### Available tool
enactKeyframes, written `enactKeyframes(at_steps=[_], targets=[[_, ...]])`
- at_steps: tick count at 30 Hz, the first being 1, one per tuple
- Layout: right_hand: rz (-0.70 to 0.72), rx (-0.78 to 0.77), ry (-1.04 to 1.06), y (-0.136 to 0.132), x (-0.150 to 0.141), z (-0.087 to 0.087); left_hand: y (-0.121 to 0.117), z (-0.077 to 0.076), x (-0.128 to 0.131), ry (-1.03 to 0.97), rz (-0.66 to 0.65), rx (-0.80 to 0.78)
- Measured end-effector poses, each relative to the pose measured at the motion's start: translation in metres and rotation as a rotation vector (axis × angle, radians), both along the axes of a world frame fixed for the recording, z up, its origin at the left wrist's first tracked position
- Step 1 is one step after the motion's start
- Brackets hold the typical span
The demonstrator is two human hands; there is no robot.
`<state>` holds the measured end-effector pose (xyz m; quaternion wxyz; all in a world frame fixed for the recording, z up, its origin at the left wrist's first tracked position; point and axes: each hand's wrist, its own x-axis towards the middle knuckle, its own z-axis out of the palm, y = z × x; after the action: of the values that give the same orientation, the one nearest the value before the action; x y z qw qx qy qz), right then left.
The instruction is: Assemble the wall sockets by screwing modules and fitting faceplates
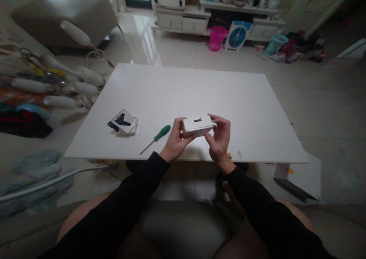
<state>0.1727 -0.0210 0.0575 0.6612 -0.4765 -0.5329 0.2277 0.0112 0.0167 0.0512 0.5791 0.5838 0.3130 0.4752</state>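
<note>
While I look down through the head camera, I have both hands on one white box (198, 126), held over the table (185, 91) close to the middle of its near edge. My left hand (175, 141) grips the left end, its fingers curled round the side and its thumb along the lower near face. My right hand (220, 140) grasps the right end, fingers bent about the far right corner and thumb against the near face. A small rectangular opening (197, 120) shows in the top.

Just left of my left hand lies a green-handled screwdriver (162, 133), its shaft slanting toward the near edge. Closer to the left edge, I see a pile of white and black pieces (123, 123). Beside my right wrist, along the near edge, rest a small clear item (239, 154) and a small yellowish item (229, 156), both too small for me to identify. Beyond the far edge, a pink basket (217, 38) and a blue fan (237, 36) stand on the floor (183, 55).
</note>
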Motion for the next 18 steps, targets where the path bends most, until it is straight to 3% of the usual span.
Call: enactKeyframes(at_steps=[5,18], targets=[[-0.13,0.096,-0.142,0.0,-0.001,0.002,-0.001,0.0,-0.001,0.028,0.06,0.073],[-0.039,0.079,-0.285,0.001,0.01,0.003,0.006,-0.011,-0.008,0.102,0.132,0.242]])
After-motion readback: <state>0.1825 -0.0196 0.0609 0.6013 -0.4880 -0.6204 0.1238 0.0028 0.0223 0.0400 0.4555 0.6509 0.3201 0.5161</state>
